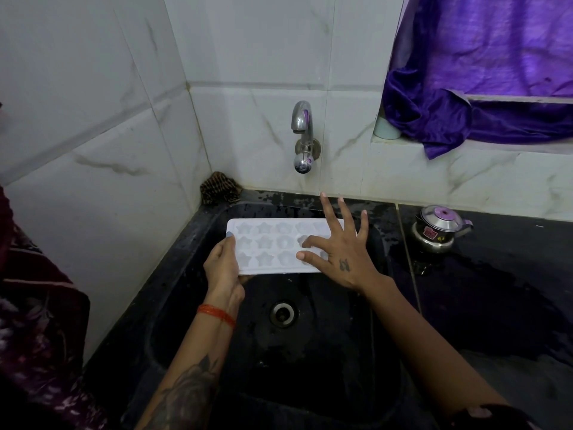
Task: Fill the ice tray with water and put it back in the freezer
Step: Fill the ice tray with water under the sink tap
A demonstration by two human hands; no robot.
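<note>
Left hand: the left hand (224, 268) grips the short left end of the ice tray (273, 246), thumb on top, fingers curled beneath.
Right hand: the right hand (338, 249) lies over the tray's right end, fingers spread and straight, closing on nothing.
Ice tray: white with star-shaped cells, held level over the black sink (310, 383), above its drain (282, 314).
Faucet: the chrome faucet (302, 135) juts from the tiled wall beyond the tray.
Writing: the small steel kettle (438, 228) right of the right hand bears a red label, unreadable.
</note>
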